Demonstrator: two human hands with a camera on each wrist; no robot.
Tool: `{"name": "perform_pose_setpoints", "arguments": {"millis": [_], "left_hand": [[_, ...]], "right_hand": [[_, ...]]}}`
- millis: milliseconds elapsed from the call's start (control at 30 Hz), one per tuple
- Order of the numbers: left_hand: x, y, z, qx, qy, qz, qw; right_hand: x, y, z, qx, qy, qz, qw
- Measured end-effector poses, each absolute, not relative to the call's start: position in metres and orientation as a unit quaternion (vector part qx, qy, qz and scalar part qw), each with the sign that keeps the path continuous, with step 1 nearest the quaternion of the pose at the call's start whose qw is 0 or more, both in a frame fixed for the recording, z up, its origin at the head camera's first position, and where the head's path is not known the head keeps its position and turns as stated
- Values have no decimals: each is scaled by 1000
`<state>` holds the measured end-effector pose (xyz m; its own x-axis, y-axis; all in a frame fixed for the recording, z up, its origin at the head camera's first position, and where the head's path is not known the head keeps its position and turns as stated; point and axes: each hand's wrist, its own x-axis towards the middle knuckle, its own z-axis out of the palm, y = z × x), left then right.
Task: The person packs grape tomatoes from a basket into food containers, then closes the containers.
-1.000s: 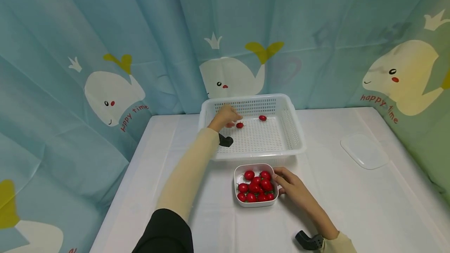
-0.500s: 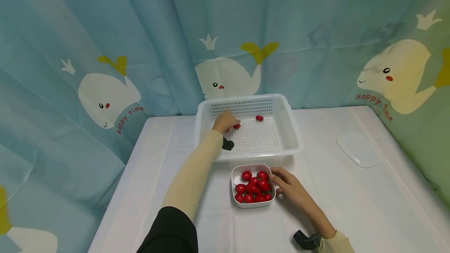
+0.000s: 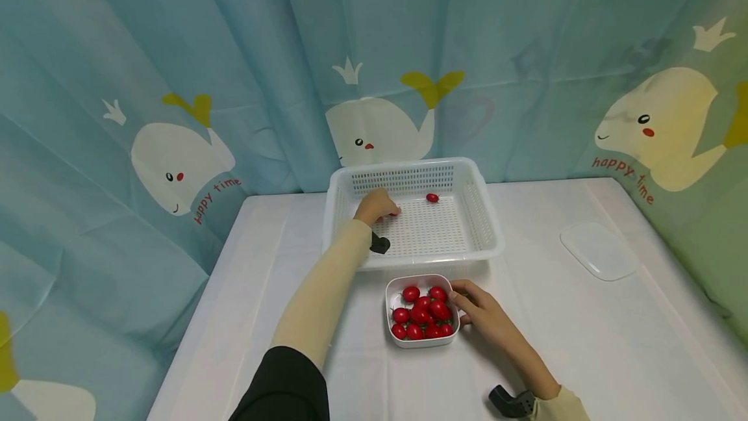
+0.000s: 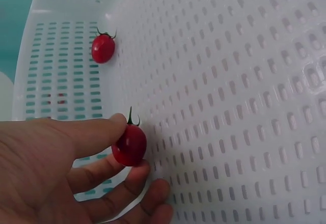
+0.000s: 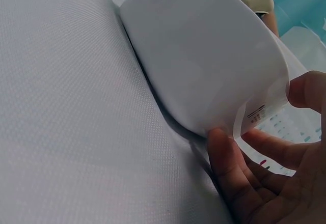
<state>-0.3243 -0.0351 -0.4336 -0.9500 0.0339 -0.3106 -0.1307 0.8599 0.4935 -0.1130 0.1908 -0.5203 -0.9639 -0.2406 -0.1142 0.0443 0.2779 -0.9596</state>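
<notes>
Inside the white perforated basket (image 3: 429, 258), my left hand (image 3: 376, 206) pinches a cherry tomato (image 4: 130, 146) between thumb and fingertips, low over the basket floor. Its green stem points up in the left wrist view. Another cherry tomato (image 3: 432, 198) lies near the basket's far wall. In front of the basket stands a small white box (image 3: 425, 343) holding several red cherry tomatoes (image 3: 419, 314). My right hand (image 3: 486, 316) holds the box's right side, thumb at the rim and fingertips against the outer wall (image 5: 204, 56).
A clear lid (image 3: 600, 252) lies flat on the white-covered table (image 3: 584, 343) to the right. Behind the table hangs a blue curtain (image 3: 263, 51) printed with whales. A black wrist mount (image 3: 511, 401) shows at the right sleeve.
My left hand's fingers have closed on the nearer cherry tomato, which they hovered beside a second ago. The right hand keeps its hold on the box. The head view has shifted slightly.
</notes>
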Motion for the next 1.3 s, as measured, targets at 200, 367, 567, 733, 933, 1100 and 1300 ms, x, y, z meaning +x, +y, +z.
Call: {"name": "perform_pose_setpoints", "arguments": {"millis": [200,367,567,733,933,1100,1300], "left_hand": [[-329,-38,-429,17,959,239,151],[-329,-40,-416,59,945,289,140],[-308,-43,-392,97,930,331,128],[-289,-48,-376,149,925,338,89],[-263,-57,-363,211,912,349,47],[-241,-67,-359,238,898,369,33],[-216,-78,-366,301,878,373,2]], "right_hand": [[-114,190,-518,-48,792,-596,121],[-113,191,-513,-47,800,-586,120],[-113,192,-509,-54,811,-570,117],[-112,193,-507,-54,813,-568,116],[-111,192,-506,-60,813,-566,118],[-110,190,-505,-58,818,-560,118],[-111,187,-505,-55,834,-538,112]]}}
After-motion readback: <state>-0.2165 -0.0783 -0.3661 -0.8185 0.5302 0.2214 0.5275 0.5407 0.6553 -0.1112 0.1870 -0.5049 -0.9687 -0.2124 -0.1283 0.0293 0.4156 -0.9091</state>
